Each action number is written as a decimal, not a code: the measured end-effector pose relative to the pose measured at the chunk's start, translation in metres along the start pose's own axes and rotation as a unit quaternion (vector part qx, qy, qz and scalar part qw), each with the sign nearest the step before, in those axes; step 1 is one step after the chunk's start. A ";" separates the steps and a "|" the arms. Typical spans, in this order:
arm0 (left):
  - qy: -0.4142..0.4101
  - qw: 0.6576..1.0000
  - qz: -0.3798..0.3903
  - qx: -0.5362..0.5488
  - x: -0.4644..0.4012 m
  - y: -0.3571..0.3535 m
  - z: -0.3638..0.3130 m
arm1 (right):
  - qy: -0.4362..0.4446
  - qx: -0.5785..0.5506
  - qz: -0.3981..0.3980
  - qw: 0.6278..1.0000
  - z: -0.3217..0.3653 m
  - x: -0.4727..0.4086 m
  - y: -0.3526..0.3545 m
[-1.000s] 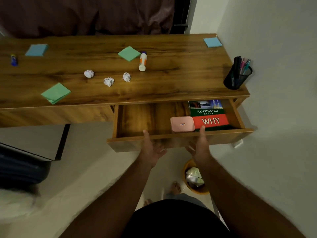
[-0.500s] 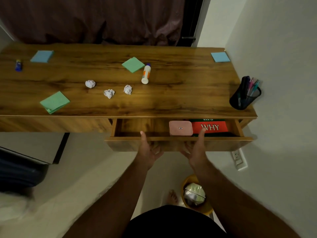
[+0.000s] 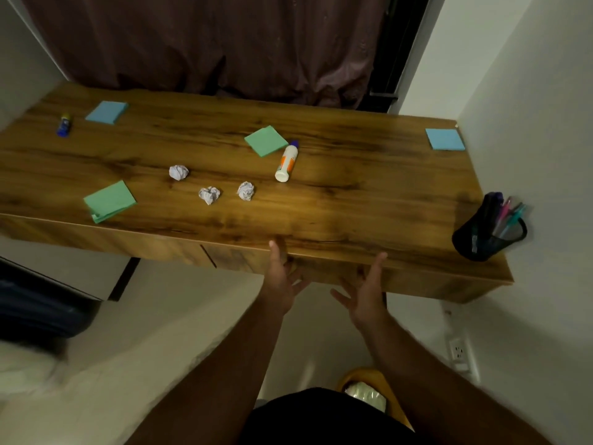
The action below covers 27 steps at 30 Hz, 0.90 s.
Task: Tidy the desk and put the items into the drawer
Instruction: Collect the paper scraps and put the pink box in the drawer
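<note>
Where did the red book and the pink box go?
Both hands, left hand and right hand, pushed the drawer shut, hiding them inside. Fingers stay open against its front. The paper balls, glue bottle and sticky notes stayed put.

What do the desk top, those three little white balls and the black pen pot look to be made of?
The desk top looks like wood or wood-grain laminate: streaky brown grain with a soft sheen. The three white balls look like crumpled paper: matte, creased folds. The pen pot seems to be black mesh, probably metal, since the pens show through it.
</note>
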<state>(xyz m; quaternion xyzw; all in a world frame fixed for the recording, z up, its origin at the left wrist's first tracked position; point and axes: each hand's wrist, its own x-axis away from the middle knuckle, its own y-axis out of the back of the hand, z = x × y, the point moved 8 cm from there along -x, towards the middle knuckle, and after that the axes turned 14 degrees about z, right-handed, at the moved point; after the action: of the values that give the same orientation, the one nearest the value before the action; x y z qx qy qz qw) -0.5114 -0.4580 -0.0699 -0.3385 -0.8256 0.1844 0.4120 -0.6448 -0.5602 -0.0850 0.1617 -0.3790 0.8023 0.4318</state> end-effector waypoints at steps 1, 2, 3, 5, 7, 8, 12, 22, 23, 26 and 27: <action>-0.002 1.000 -0.003 -0.004 -0.002 -0.001 0.002 | -0.001 0.000 0.002 1.000 -0.002 -0.001 -0.001; -0.004 1.000 -0.006 -0.011 -0.002 -0.002 0.004 | -0.001 -0.002 0.004 1.000 -0.002 -0.003 -0.001; -0.003 1.000 -0.009 -0.017 -0.002 -0.003 0.005 | 0.000 -0.005 0.006 1.000 -0.004 -0.005 -0.001; -0.002 1.000 -0.014 -0.027 -0.001 -0.003 0.006 | -0.001 -0.003 0.006 1.000 -0.005 -0.007 -0.002; -0.003 0.999 -0.015 -0.036 -0.001 -0.002 0.004 | -0.011 0.028 -0.010 0.999 -0.004 -0.006 -0.005; -0.003 0.999 -0.016 -0.045 0.000 -0.001 0.003 | -0.020 0.063 -0.025 0.998 -0.001 -0.005 -0.006; 0.024 0.990 -0.039 -0.136 0.007 0.003 0.001 | -0.127 0.258 -0.034 0.957 0.010 -0.002 -0.013; -0.064 0.964 -0.054 -0.252 0.029 0.010 -0.068 | -0.016 0.438 0.168 0.883 0.021 -0.004 -0.119; -0.077 0.962 -0.066 -0.254 0.031 0.018 -0.078 | 0.000 0.458 0.173 0.872 0.020 -0.006 -0.127; -0.105 0.956 -0.115 -0.250 0.035 0.048 -0.108 | 0.042 0.527 0.173 0.831 0.016 -0.018 -0.150; -0.112 0.955 -0.129 -0.244 0.035 0.058 -0.117 | 0.063 0.548 0.173 0.816 0.017 -0.020 -0.161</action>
<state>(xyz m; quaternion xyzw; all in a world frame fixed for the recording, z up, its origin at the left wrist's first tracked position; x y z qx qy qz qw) -0.4087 -0.3893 -0.0145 -0.2970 -0.9228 -0.0410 0.2420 -0.5032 -0.5299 -0.0098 0.2524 0.1294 0.9473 0.1489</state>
